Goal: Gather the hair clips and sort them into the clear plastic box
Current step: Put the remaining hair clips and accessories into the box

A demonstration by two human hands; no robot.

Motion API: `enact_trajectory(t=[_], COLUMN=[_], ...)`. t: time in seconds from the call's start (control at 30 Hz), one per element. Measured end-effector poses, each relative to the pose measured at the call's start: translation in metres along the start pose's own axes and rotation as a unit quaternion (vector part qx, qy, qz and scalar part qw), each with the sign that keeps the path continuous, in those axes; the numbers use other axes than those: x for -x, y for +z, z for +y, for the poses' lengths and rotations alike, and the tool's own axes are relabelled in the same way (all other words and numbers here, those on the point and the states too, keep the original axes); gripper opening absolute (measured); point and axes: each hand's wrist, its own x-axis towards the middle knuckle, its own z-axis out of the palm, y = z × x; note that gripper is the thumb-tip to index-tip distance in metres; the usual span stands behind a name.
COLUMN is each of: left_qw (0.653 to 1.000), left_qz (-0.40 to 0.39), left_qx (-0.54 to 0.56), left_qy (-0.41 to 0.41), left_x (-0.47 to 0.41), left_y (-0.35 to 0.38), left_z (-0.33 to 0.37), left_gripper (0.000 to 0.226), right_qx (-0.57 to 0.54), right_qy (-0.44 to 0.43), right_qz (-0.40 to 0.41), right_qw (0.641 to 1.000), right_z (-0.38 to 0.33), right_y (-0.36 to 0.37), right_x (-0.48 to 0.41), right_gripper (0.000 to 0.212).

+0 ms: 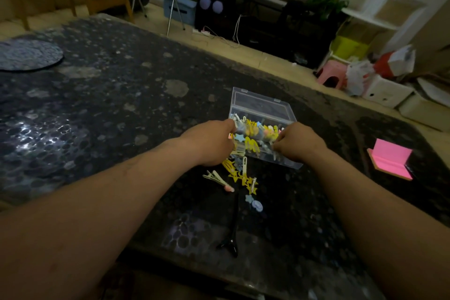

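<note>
The box (264, 129) is seen at centre, lid raised at 12 o'clock, already holding many clips (253, 131). A bundle of clips is pinched at its two ends: by the left hand (211, 143) at the box's 9 o'clock, by the right hand (298, 145) at 3 o'clock, fingers curled shut. More loose clips (239, 176) lie on the bench (109, 105) at 6 o'clock of the box. The bundle is best lowered level past the rim before release, so nothing is spilled; the strays can then be collected.
</note>
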Motion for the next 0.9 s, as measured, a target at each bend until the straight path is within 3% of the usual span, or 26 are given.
enact_trajectory(t=[0.23,0.53,0.73,0.9], left_qw=[1.000,1.000,1.000,0.999], left_qz=[0.000,0.004,0.010,0.025], left_qx=[-0.003,0.002,0.001,0.012], left_qy=[0.002,-0.002,-0.007,-0.018], left_x=[0.000,-0.001,0.001,0.002], left_y=[0.000,0.000,0.000,-0.003], left_z=[0.000,-0.003,-0.001,-0.001], left_gripper=[0.044,0.040,0.039,0.040], right_qx=[-0.058,-0.201,-0.182,-0.148], right_qy=[-0.028,-0.096,-0.190,-0.237], right_qz=[0.000,0.122,0.008,-0.014], right_qw=[0.998,0.967,0.965,0.960], right_z=[-0.001,0.004,-0.009,-0.044], right_y=[-0.005,-0.021,-0.003,0.021], right_x=[0.011,0.077,0.122,0.132], right_gripper=[0.014,0.017,0.006,0.015])
